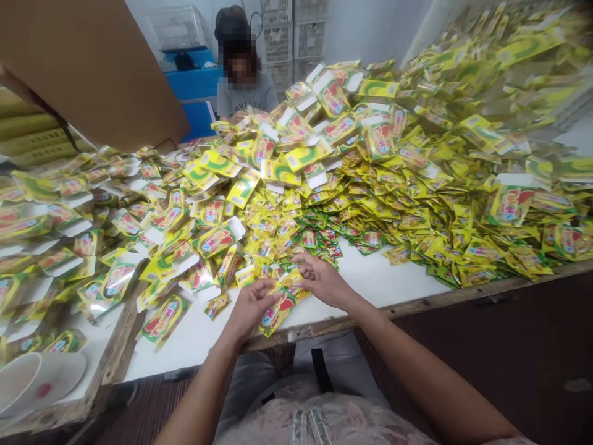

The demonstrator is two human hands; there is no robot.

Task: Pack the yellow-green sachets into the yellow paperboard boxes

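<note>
My left hand grips a small yellow and green printed carton close to the table's front edge, thumb on its printed face. At the carton's upper end is my right hand, its fingers curled in; whatever lies between them is too small to make out. Just beyond both hands, small yellow sachets and green-edged sachets lie heaped. To the left, another carton lies flat on the white tabletop, and a loose sachet rests near my left hand.
Many open-flapped cartons spread over the left side. A tall mound of sachets and cartons fills the right. White bowls stand at lower left. Across the table sits a person, near a brown board and stacked crates.
</note>
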